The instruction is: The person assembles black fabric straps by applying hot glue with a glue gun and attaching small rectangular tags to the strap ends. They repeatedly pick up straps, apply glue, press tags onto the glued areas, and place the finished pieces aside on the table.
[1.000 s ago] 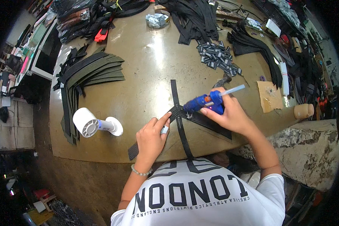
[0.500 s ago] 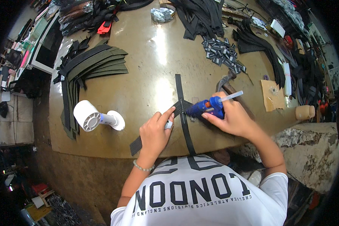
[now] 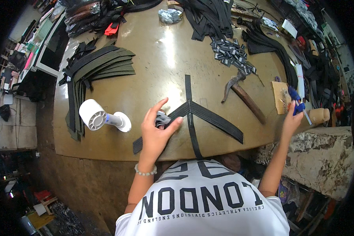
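Note:
Over at the table's right edge, my right hand grips a blue hot glue gun, a pale glue stick poking from its back. The gun's nose is over a brown cardboard piece. My left hand is raised, thumb and forefinger apart, with small grey labels held in its palm. Beneath and beside it lies a wide black webbing strap bent into a V. A narrower black strap runs front to back across the V's point.
A white handheld fan stands at left, before stacked dark green and black straps. A hammer lies right of the V. Farther back are piled small dark labels and black straps. A tape roll sits at the right edge.
My right hand has carried the glue gun from the strap's middle to the cardboard at right. My left hand has lifted off the strap and opened its thumb and forefinger.

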Tool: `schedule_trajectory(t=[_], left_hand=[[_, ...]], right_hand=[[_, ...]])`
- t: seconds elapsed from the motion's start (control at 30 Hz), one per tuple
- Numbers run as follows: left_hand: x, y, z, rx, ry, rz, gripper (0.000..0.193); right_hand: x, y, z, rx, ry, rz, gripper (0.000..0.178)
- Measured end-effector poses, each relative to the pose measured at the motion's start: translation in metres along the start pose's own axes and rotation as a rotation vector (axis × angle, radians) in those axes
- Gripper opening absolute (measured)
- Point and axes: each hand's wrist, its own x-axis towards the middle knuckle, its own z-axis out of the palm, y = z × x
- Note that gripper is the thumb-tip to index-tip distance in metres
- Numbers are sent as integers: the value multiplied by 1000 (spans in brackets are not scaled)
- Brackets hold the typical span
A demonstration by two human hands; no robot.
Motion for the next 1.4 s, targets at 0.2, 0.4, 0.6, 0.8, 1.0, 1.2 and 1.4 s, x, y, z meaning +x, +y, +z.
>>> schedule_trajectory(t=[0.2, 0.4, 0.6, 0.8, 1.0, 1.2, 1.4], left_hand=[[7, 7, 3, -1115, -223, -642, 58], [-2, 14, 27, -1134, -383, -706, 60], [-10, 16, 25, -1004, -279, -771, 42], [-8, 5, 27, -1200, -397, -767, 34], [-10, 4, 27, -1144, -392, -666, 30], [-18, 20, 36, -660, -188, -519, 16], [-20, 31, 36, -426, -151, -295, 20]], right_hand=[[-18, -57, -66, -550, -282, 78, 49], [-135, -154, 15, 351, -940, -790, 21], [-161, -173, 49, 413, -1036, -896, 15], [-161, -168, 47, 619, -1061, -560, 9], [-164, -149, 46, 968, -989, 232, 14], [-173, -140, 37, 714, -634, -190, 13], [-181, -133, 34, 429, -378, -922, 33]])
